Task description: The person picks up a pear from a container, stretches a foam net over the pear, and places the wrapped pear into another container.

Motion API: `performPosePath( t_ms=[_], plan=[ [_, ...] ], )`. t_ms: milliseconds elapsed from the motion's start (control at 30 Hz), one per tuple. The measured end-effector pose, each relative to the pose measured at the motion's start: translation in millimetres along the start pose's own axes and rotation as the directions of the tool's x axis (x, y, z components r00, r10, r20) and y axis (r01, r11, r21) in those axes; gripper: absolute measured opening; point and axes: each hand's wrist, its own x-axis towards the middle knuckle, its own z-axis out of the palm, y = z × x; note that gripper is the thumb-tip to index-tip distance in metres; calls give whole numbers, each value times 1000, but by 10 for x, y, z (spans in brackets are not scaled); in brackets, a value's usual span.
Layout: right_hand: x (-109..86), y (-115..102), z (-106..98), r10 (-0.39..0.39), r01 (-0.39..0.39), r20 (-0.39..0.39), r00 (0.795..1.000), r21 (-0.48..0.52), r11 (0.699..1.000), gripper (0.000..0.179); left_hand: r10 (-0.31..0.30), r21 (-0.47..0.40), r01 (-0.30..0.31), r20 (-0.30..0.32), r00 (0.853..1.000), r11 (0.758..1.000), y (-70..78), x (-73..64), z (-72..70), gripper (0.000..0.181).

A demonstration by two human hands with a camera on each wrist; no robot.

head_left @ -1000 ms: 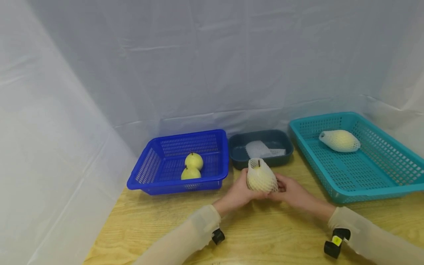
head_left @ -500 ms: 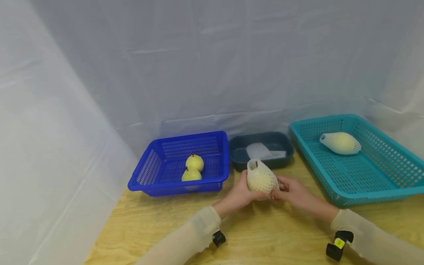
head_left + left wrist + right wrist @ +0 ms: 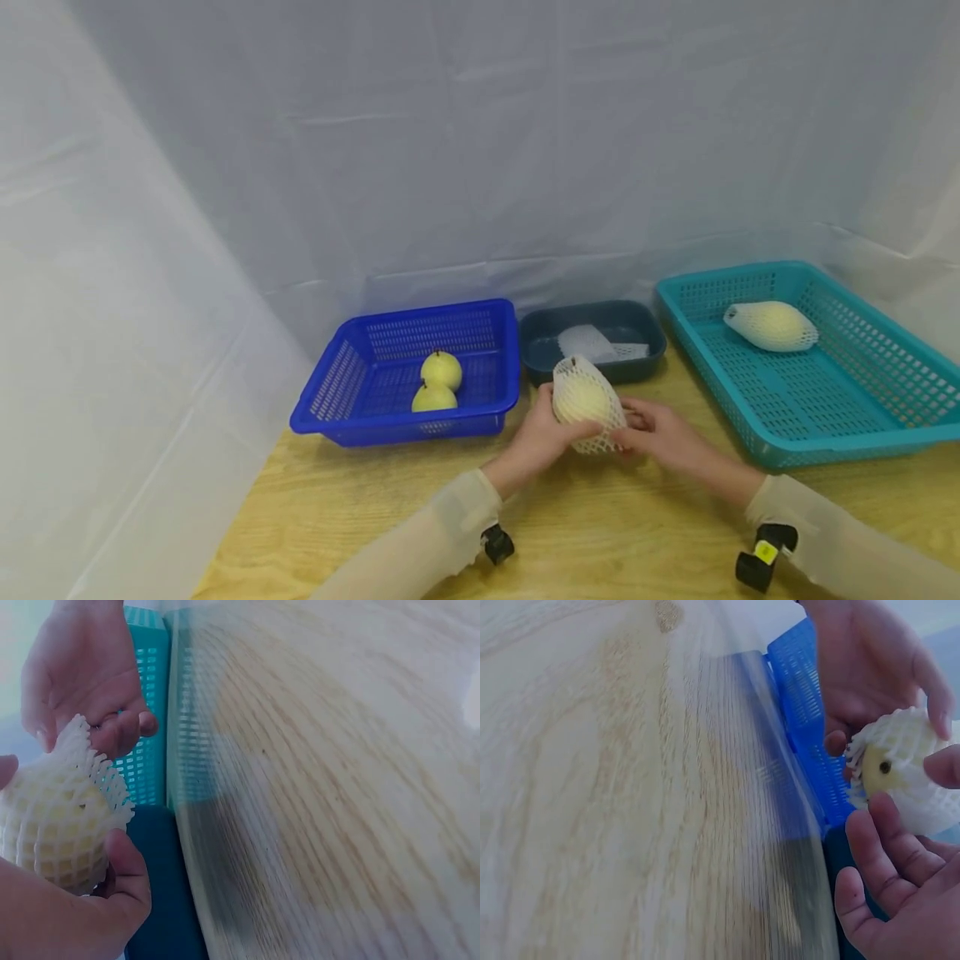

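Observation:
A pale yellow pear in a white foam net (image 3: 584,400) is held up over the table between both hands. My left hand (image 3: 542,433) grips it from the left, its thumb across the lower front. On the other side my right hand (image 3: 660,429) pinches the net's lower right edge between thumb and fingers. The stem pokes out at the net's top end. From the right wrist view, the pear's dark-dotted bottom (image 3: 885,766) shows through the net's open end. The left fingers behind the pear are mostly hidden in the head view.
A blue basket (image 3: 405,421) with two bare pears (image 3: 441,372) stands left. Behind the hands, a dark teal tray (image 3: 637,317) holds foam nets (image 3: 587,343). The turquoise basket (image 3: 847,437) at right contains one netted pear (image 3: 772,326). Wooden tabletop (image 3: 600,533) lies below.
The netted pear has tilted and shifted slightly left, and the net's lower edge now reaches out below the left thumb. My right hand stays at the net's right side.

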Motion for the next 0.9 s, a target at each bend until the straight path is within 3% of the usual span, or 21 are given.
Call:
performPosePath(
  t_ms=[200, 367, 467, 667, 900],
  plan=[
    [-26, -58, -9, 1, -3, -59, 998, -35, 999, 57, -52, -70, 52, -1, 999, 996, 41, -19, -11, 73],
    [-16, -115, 7, 8, -15, -87, 996, -77, 997, 59, -55, -157, 57, 16, 998, 986, 50, -23, -7, 68],
    [-8, -138, 13, -9, 3, -68, 998, -84, 997, 62, -46, -185, 51, 31, 998, 981, 62, -30, -1, 65],
    [6, -170, 30, -48, 48, -11, 999, -33, 998, 62, -25, -156, 32, 51, 998, 987, 106, -62, 10, 65],
    [-3, -183, 44, -30, 29, 28, 999, 55, 998, 67, 33, -154, -21, 81, 996, 988, 115, -94, 29, 60]
  ],
)
